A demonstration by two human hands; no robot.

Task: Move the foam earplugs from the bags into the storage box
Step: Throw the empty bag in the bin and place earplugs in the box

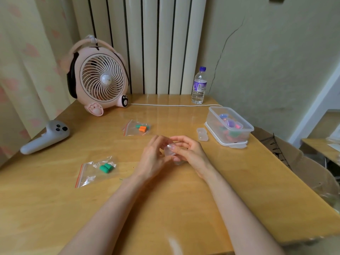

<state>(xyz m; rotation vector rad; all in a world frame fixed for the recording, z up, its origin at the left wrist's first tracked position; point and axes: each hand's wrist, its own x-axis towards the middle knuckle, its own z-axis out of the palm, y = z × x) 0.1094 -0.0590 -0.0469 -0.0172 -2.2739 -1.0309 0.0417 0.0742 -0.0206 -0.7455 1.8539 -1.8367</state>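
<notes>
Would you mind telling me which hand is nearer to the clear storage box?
Right. The right hand sits just left of the storage box; the left hand is farther left again.

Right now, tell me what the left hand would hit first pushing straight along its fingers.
The small clear case gripped in the right hand; the left hand seems to touch it, though depth is unclear.

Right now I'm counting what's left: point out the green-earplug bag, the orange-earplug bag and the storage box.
green-earplug bag (88, 177), head view, bare plastic left of plugs
orange-earplug bag (131, 130), head view, bare plastic near seal
storage box (214, 119), head view, left wall
</notes>
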